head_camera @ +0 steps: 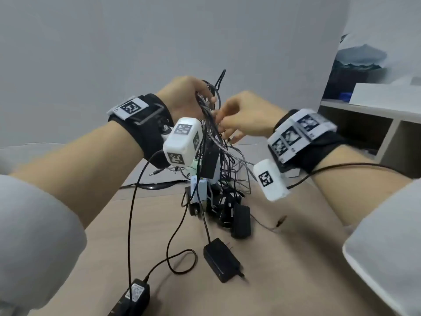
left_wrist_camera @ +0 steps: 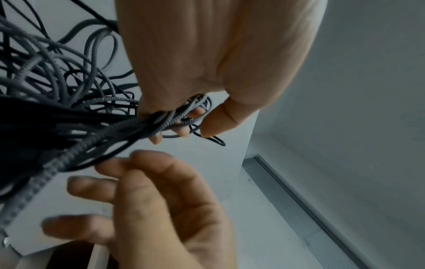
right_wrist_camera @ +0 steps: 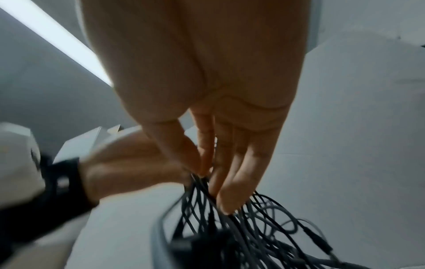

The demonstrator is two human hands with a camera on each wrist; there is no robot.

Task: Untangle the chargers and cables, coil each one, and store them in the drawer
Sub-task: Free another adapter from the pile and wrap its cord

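Observation:
My left hand point(head_camera: 191, 99) is raised above the table and grips the top of a tangle of cables point(head_camera: 214, 156), black and braided grey; its fingers point(left_wrist_camera: 184, 125) curl round the strands. Several black adapters point(head_camera: 239, 220) and a pale charger block point(head_camera: 199, 188) hang from the tangle down to the table. My right hand point(head_camera: 227, 124) reaches into the bundle just below; thumb and forefinger point(right_wrist_camera: 202, 169) pinch a black cable point(left_wrist_camera: 76, 167), the other fingers straight. Two more black adapters lie on the table, one point(head_camera: 221, 258) near the middle, one point(head_camera: 134, 295) at the front left.
The beige table point(head_camera: 296, 258) carries loose black leads trailing left. A thin wire with a small connector point(head_camera: 281, 221) lies at the right. An open shelf unit point(head_camera: 364, 124) with a white box point(head_camera: 387, 94) stands at the back right. No drawer is in view.

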